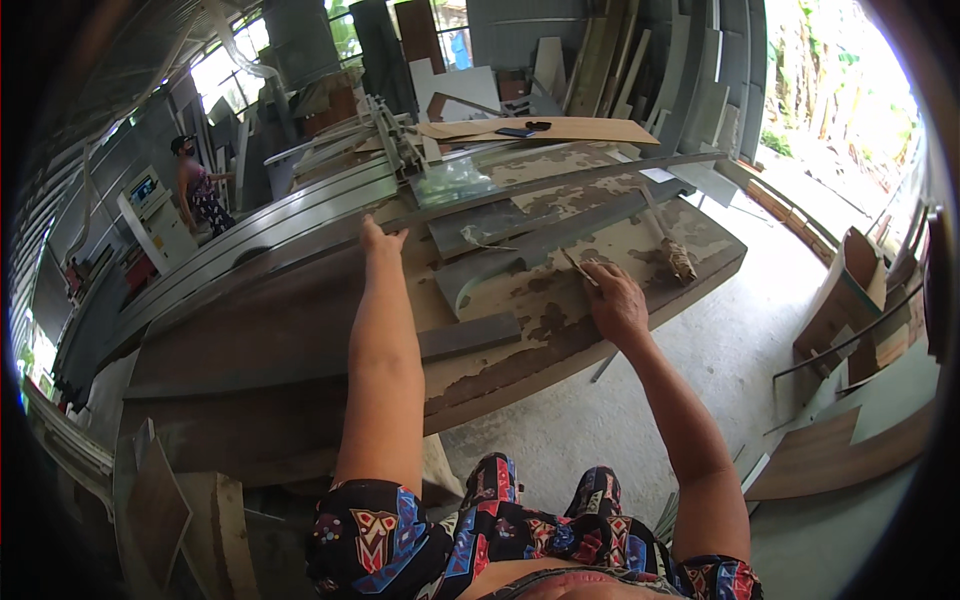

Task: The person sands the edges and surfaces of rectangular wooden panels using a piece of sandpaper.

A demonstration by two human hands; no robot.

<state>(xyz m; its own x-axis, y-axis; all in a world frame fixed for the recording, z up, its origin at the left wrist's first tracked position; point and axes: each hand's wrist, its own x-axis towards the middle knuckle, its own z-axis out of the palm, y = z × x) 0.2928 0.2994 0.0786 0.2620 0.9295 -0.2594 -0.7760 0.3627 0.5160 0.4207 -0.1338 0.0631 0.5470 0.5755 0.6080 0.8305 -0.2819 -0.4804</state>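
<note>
My left hand reaches forward to the far edge of a wide dark brown board, thumb and a finger spread apart at a long dark strip. My right hand lies low over the worn, stained worktable, its fingers closed round a thin pale stick. Between the hands are a grey-brown board with a curved notch and a short dark strip. A bit of pale string lies on a flat dark piece. Right of my right hand lies a pale-handled tool with a bundled brown end.
Beyond the boards stands a sliding saw table with a fence. A phone lies on a thin panel behind. Another person stands far left beside a control cabinet. Panel offcuts lean at the right.
</note>
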